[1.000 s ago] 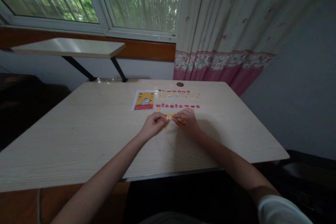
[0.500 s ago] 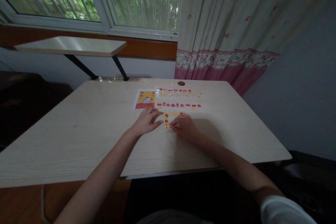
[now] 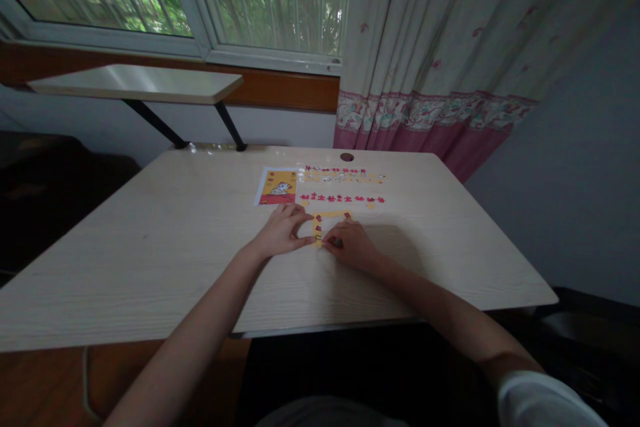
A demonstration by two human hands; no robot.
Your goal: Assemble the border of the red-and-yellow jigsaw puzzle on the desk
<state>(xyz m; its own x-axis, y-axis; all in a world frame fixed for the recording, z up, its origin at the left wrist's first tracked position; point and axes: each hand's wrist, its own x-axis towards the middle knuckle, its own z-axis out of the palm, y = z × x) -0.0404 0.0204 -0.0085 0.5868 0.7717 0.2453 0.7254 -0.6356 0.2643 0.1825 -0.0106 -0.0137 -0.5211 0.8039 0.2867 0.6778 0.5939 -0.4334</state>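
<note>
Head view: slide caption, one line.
Both hands at yellow puzzle pieces on a table, a printed picture and red pieces lying beyond.

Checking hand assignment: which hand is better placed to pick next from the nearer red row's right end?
Right hand, likely: nearer that end of the red row; left hand sits left of the yellow L-shape.

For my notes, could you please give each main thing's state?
Yellow L-shaped puzzle border: partly assembled, flat
Nearer row of red puzzle pieces: lined up
Rectangular yellow picture sheet: flat, face up
Floral white-and-pink fabric curtain: hanging in folds
Left hand: spread, beside border
Right hand: fingers bent, beside border
</note>
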